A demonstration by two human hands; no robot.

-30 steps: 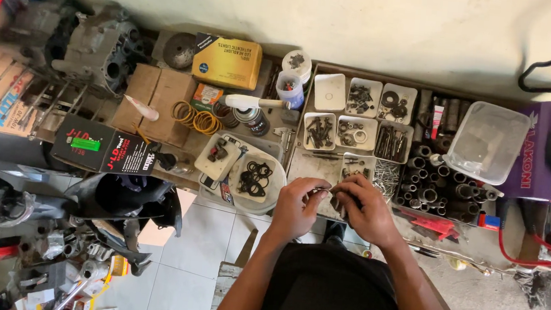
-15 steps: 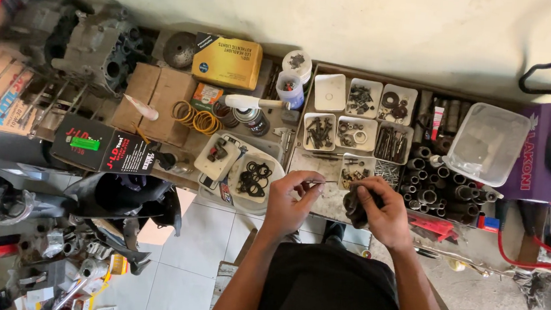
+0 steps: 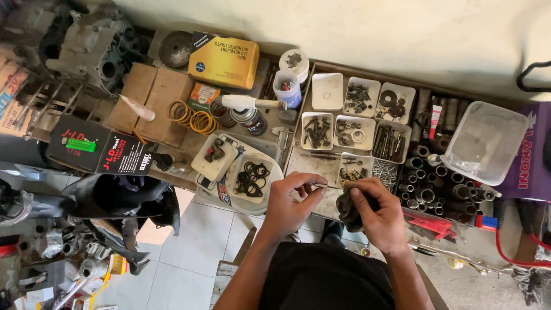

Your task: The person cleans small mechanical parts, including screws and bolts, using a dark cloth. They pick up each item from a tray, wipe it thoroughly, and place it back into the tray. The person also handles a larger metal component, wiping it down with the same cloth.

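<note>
Dark, crumpled cloth [image 3: 349,206] is clutched in the right hand [image 3: 376,217], fingers curled shut around it, just in front of the small white parts trays [image 3: 326,89]. A thin metal pin [image 3: 318,186] is pinched between thumb and forefinger of the left hand [image 3: 289,206]. Its long axis lies roughly level, tip pointed rightward at the cloth, a short gap between them.

A thin metal pin [image 3: 318,186] lies level, pinched at one end between fingertips, its free tip aimed toward a dark, greasy rag [image 3: 349,206] bunched in a palm just beside it, above the counter's [image 3: 301,165] front edge.
</note>
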